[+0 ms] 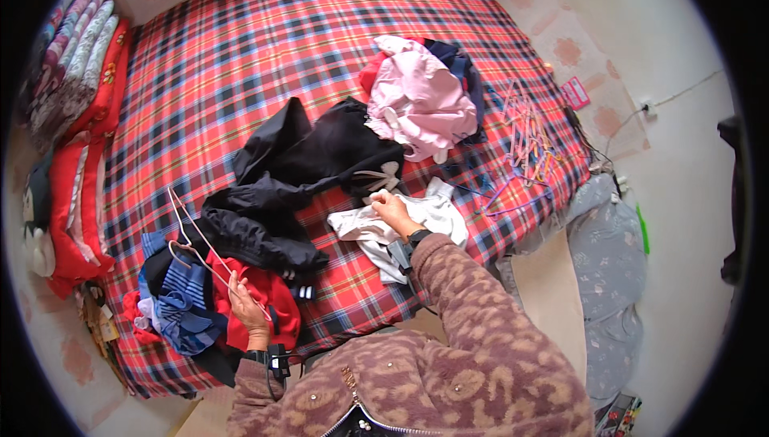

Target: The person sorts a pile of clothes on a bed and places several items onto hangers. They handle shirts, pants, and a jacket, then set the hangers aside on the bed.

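Observation:
My left hand [248,309] is closed around one side of a pale pink clothes hanger [199,231], which tilts up over a clothes pile. Below the hanger lie a red garment [276,305] and a blue striped garment [180,297]. My right hand [390,209], fingers curled together, grips the upper part of a white garment [439,211] spread on the bed. Just beyond that hand is a black garment [320,153] with a pale bow-like motif. A dark jacket-like garment [256,221] lies between my hands.
A checked red bedspread [232,44] covers the bed. A pink garment [420,92] tops a heap at the far middle. Several coloured hangers [529,157] lie at the right edge. Folded bedding [80,60] is stacked at the far left, and a grey covered bundle [613,269] stands right of the bed.

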